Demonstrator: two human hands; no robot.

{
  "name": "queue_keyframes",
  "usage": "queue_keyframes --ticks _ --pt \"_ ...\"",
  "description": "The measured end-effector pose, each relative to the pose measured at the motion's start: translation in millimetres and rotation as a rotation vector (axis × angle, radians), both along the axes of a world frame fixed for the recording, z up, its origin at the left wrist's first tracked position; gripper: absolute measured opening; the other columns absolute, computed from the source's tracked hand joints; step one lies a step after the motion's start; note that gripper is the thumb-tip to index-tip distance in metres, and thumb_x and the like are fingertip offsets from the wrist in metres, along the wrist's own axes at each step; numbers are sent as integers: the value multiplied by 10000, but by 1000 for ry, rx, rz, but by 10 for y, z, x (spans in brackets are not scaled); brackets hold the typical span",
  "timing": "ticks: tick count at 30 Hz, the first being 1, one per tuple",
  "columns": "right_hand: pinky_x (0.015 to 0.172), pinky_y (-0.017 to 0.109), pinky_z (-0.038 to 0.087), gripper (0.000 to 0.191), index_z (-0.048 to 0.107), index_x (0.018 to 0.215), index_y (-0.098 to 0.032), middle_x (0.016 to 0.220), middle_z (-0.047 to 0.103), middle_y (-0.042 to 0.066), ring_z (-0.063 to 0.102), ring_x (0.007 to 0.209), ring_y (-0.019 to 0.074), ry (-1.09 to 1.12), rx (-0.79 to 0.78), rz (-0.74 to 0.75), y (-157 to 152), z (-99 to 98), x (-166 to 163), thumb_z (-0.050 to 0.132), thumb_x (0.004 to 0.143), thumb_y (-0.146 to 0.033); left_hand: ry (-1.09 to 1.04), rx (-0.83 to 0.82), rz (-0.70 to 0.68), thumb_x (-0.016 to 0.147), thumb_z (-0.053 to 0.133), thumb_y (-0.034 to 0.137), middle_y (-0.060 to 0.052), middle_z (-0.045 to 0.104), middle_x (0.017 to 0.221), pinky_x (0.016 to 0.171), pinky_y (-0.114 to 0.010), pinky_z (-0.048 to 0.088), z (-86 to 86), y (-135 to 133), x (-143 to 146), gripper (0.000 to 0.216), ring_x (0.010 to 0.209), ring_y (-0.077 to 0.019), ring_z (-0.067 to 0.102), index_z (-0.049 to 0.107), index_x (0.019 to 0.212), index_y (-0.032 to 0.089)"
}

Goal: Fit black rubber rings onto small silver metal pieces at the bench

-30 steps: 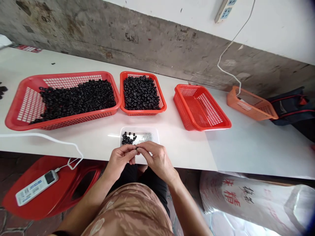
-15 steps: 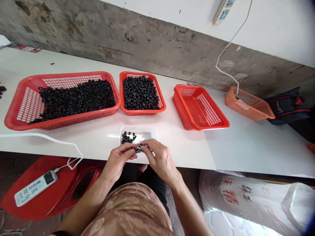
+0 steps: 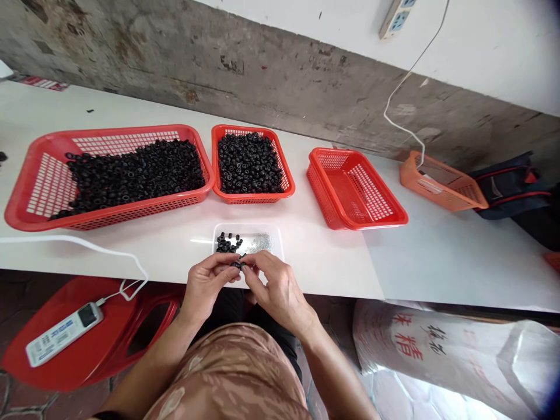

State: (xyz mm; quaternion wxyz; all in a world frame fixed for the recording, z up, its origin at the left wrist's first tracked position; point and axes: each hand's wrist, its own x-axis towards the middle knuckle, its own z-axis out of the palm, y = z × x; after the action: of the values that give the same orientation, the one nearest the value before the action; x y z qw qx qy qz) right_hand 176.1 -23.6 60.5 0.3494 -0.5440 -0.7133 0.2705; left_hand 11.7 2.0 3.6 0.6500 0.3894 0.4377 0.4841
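Over the near edge of a clear shallow tray point(image 3: 280, 236), my two hands meet fingertip to fingertip. My left hand point(image 3: 206, 284) pinches a small black ring-like part point(image 3: 236, 264) between thumb and fingers. My right hand point(image 3: 276, 287) is closed in a pinch right beside it, its fingertips against the black pieces; whatever else it grips is too small to make out. Inside the tray, loose black parts point(image 3: 226, 244) lie on the left and a patch of tiny shiny clear or silvery bits point(image 3: 261, 241) on the right. My fingers cover the tray's near part.
Behind the tray stand a long red basket point(image 3: 26, 192) and a smaller red basket point(image 3: 258, 199), both holding many black rings. Farther right are an empty red basket point(image 3: 363, 198) and an orange basket point(image 3: 446, 192). A white power strip point(image 3: 65, 333) lies on a red stool point(image 3: 56, 379).
My right hand has shifted slightly left, closer to my left hand. Both hands' fingertips now meet around the black pieces, a little nearer to my body.
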Motion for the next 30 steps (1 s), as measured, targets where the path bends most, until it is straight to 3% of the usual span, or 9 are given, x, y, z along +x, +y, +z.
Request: queue_keyframes --ticks 6,14,19,23,30 --pt "741 277 482 128 660 990 -181 877 651 30 611 752 145 10 1 -12 15 -2 10 540 954 -152 40 89 -56 761 821 266 -30 728 885 681 -226 587 -10 -11 -10 236 707 -127 673 815 994 235" --pt "735 284 458 106 669 963 -154 842 662 32 613 742 155 -138 12 -15 25 17 2 568 947 -125 39 80 21 733 847 247 -22 734 906 760 -247 609 8 -51 38 391 775 -138 704 764 1114 236" --pt "769 281 484 140 695 993 -167 882 719 47 677 818 175 -142 42 -17 23 -22 35 555 985 -161 33 64 70 743 842 264 -3 722 857 631 -194 571 53 -63 117 380 653 -91 647 749 1110 235" --pt "780 293 491 168 692 1042 -164 890 743 54 697 816 183 -178 164 -55 8 -68 48 529 1007 -181 21 55 121 734 849 268 -7 720 827 583 -189 535 57 -62 176 383 613 -84 608 740 1096 210" --pt "745 317 475 209 663 954 -152 799 672 48 627 721 183 -361 184 24 -4 -25 61 467 1002 -97 311 272 151 802 796 258 -30 755 948 725 -236 539 -19 -137 150 327 852 -156 690 744 1124 250"
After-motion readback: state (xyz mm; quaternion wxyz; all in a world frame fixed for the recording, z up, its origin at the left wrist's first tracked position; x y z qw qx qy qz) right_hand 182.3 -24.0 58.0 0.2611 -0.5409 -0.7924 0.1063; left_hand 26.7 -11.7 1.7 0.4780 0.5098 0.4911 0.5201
